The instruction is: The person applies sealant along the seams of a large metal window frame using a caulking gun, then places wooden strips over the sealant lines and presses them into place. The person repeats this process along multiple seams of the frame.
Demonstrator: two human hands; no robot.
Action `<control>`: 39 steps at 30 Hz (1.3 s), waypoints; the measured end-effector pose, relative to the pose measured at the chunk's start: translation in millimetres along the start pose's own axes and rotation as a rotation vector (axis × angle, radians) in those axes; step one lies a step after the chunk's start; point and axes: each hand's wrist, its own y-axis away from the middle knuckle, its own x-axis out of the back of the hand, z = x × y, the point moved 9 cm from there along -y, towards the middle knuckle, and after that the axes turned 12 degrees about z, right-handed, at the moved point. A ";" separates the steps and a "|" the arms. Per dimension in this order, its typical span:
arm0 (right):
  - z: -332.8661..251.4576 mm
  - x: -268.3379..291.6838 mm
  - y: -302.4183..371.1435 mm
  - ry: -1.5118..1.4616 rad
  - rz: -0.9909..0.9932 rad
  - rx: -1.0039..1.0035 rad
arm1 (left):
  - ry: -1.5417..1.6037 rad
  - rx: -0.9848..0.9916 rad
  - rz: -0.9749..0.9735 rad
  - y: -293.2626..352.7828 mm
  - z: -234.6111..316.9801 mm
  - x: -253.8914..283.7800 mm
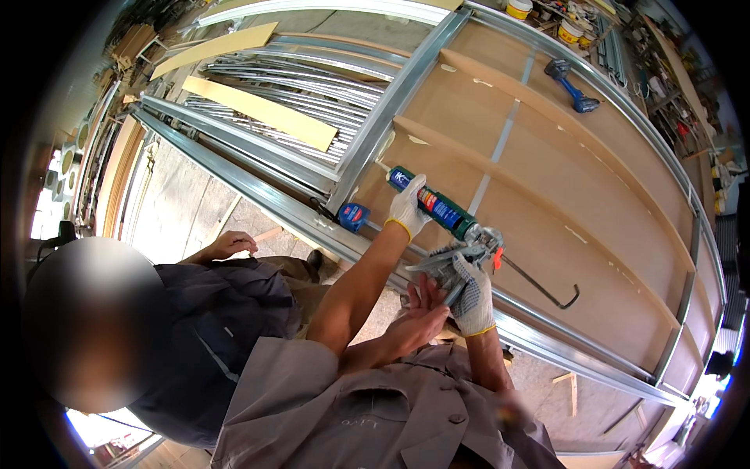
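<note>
Gripping the caulking gun, our left hand wraps its tube to aim the nozzle toward ten o'clock, while our right hand closes on the trigger.

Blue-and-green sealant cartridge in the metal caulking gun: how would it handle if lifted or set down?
The blue-and-green sealant cartridge looks rigid, probably fairly heavy for its size. Its round tube might roll, though the metal caulking gun frame and long hooked rod likely stop that. Gloved left hand and right hand suggest two-handed support.

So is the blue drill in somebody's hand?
No, the blue drill lies alone on the wooden panel, far from every hand.
</note>
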 end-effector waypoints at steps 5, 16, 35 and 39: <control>-21.8 -31.1 2.9 0.076 -0.008 0.126 | 0.171 0.000 -0.088 -7.1 2.5 -13.8; -24.2 -36.2 9.2 0.049 -0.056 0.016 | 0.170 -0.048 -0.032 2.0 -0.2 -16.5; -30.3 -16.2 27.8 0.233 0.058 0.018 | 0.138 0.001 -0.137 18.1 -5.7 0.6; -23.0 7.0 16.7 0.156 -0.007 0.007 | 0.085 -0.035 -0.088 29.6 -8.6 -1.0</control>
